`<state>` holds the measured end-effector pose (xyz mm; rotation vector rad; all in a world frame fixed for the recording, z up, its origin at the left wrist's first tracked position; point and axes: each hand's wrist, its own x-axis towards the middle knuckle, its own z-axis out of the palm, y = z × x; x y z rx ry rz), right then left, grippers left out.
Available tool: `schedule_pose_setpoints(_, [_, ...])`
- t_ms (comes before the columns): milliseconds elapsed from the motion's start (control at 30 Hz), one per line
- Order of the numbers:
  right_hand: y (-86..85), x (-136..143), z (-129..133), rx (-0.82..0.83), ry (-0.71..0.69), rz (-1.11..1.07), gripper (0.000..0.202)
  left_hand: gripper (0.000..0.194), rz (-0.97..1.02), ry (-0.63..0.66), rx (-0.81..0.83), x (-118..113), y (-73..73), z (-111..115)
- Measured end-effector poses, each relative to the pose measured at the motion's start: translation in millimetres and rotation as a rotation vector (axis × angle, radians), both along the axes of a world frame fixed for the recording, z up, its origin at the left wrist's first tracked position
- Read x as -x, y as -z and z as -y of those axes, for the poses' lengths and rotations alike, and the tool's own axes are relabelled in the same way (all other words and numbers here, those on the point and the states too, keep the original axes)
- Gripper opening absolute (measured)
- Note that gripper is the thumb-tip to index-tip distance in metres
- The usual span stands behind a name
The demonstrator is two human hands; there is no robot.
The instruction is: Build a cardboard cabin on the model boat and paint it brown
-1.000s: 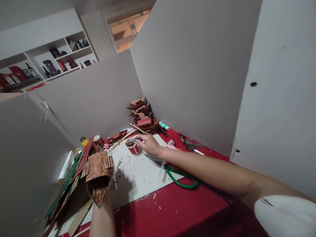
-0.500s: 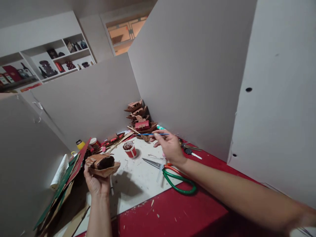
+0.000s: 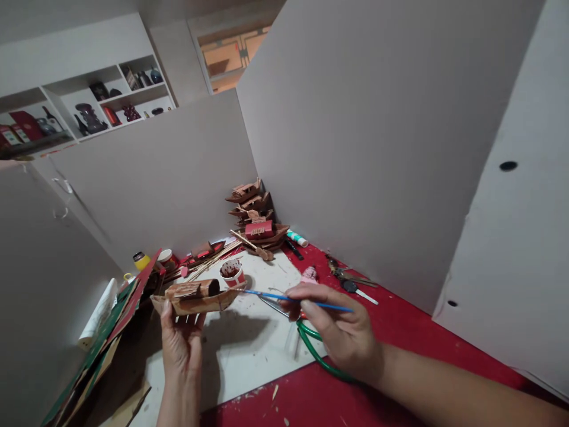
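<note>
Boat [image 3: 198, 302] above red tabletop [image 3: 406, 317], grey partitions [image 3: 364, 148]

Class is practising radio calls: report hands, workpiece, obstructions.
Left hand holding brown cardboard model boat. Right hand gripping slim blue paintbrush, tip near boat's end. Green-handled metal scissors partly hidden, not blocking.

Left fingers [image 3: 167, 318] hold model boat [image 3: 195, 305]; right fingers [image 3: 318, 318], blue brush [image 3: 272, 295].
</note>
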<state>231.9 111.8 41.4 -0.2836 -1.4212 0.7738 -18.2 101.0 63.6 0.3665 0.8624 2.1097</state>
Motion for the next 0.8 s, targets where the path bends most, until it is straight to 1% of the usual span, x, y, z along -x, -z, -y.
schedule_pose_setpoints(100, [-3.0, -0.4, 4.6, -0.203, 0.003, 0.096, 0.039, 0.018, -0.014, -0.029, 0.02, -8.8, -0.8, 1.8])
schedule_pose_setpoints(200, [-7.0, 0.6, 6.1, -0.279, 0.038, 0.131, 0.049, 0.021, -0.063, -0.034, 0.012, -16.0, -1.1, 3.7])
schedule_pose_setpoints(300, [-9.0, 1.9, 6.1, -0.288, 0.056, 0.145, 0.052, 0.021, -0.097, -0.043, 0.026, -21.6, -1.9, 5.4])
schedule_pose_setpoints(433, [-7.7, 3.2, 4.2, -0.295, 0.107, 0.151, 0.049, 0.015, -0.065, -0.075, 0.063, -26.0, -3.3, 6.7])
schedule_pose_setpoints(667, [9.3, 3.2, -3.1, -0.204, 0.191, 0.133, 0.044, 0.016, -0.035, -0.073, 0.045, -27.2, -0.9, 6.7])
schedule_pose_setpoints(800, [11.1, 3.9, -6.1, -0.216, 0.244, 0.124, 0.038, 0.017, -0.03, -0.086, 0.037, -28.9, -1.4, 7.4])
